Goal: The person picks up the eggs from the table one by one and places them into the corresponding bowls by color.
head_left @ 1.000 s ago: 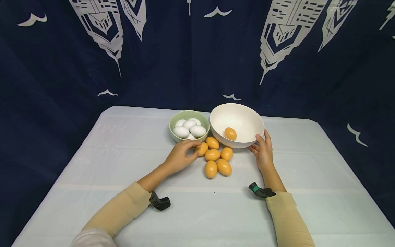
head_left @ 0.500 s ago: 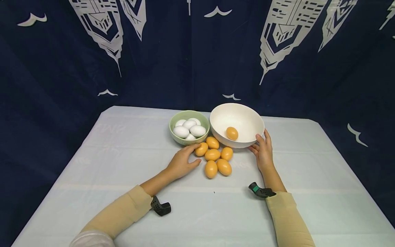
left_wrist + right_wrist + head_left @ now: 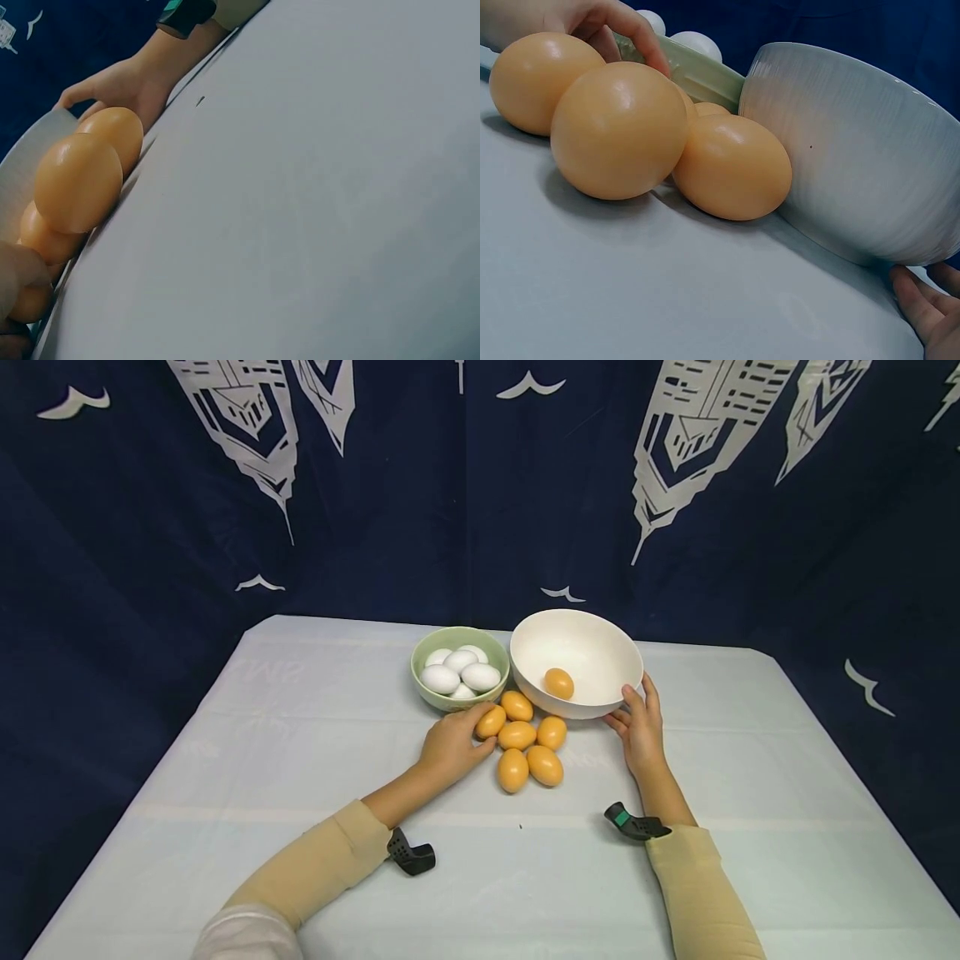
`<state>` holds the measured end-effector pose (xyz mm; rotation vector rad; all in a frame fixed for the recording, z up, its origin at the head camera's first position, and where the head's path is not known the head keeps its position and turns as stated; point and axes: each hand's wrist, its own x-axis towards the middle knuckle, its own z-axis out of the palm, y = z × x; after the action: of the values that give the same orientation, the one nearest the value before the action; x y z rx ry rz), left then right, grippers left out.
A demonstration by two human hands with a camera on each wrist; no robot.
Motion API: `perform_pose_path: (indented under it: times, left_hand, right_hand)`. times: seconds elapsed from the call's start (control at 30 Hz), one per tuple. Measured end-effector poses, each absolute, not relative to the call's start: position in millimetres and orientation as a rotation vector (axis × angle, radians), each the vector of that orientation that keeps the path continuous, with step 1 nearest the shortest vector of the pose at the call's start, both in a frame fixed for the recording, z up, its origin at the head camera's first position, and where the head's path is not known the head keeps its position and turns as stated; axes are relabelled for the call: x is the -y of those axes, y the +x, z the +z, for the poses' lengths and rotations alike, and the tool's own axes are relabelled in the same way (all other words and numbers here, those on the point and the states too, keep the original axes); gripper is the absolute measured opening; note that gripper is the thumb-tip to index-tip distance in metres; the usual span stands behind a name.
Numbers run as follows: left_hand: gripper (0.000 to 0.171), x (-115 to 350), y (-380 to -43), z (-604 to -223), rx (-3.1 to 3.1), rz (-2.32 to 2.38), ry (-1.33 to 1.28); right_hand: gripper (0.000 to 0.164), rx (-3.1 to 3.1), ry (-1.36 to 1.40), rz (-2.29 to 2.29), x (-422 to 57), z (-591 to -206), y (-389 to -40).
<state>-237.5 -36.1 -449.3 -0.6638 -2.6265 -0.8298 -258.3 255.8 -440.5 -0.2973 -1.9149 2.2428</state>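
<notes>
My left hand has its thumb and fingers around a brown egg, at the left of a group of several brown eggs on the table. In the left wrist view that left hand is partly cut off at the lower left. On the right, my right hand holds the white bowl, thumb at the rim and fingers low on its side. One brown egg lies inside this bowl. A green bowl with several white eggs stands left of it, just beyond my left hand.
The bowls stand side by side near the far edge of the white-covered table. A dark blue cloth with white prints hangs behind it. A black wrist device sits at my left cuff, with another device at the right.
My left hand's thumb and fingers opened wider by the left brown egg, then closed in around it as the forearm shifted right. The egg in the white bowl rocks slightly. The right hand stays put.
</notes>
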Motion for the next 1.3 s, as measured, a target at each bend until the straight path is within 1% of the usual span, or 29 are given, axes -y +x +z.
perform_pose_path:
  times: [0.23,0.77,1.3]
  left_hand:
    - [0.047,37.0,-239.2,-449.7,2.569,-0.779,-0.669]
    - [0.042,36.6,-237.5,-452.8,2.519,-0.851,-0.652]
    - [0.045,37.5,-232.6,-455.5,2.358,-0.882,-0.651]
  right_hand:
    - [0.069,1.912,-0.29,2.248,-256.2,-442.2,-259.4]
    - [0.071,1.914,-0.271,2.25,-256.4,-442.0,-258.8]
    - [0.072,1.926,-0.273,2.239,-257.1,-443.0,-258.6]
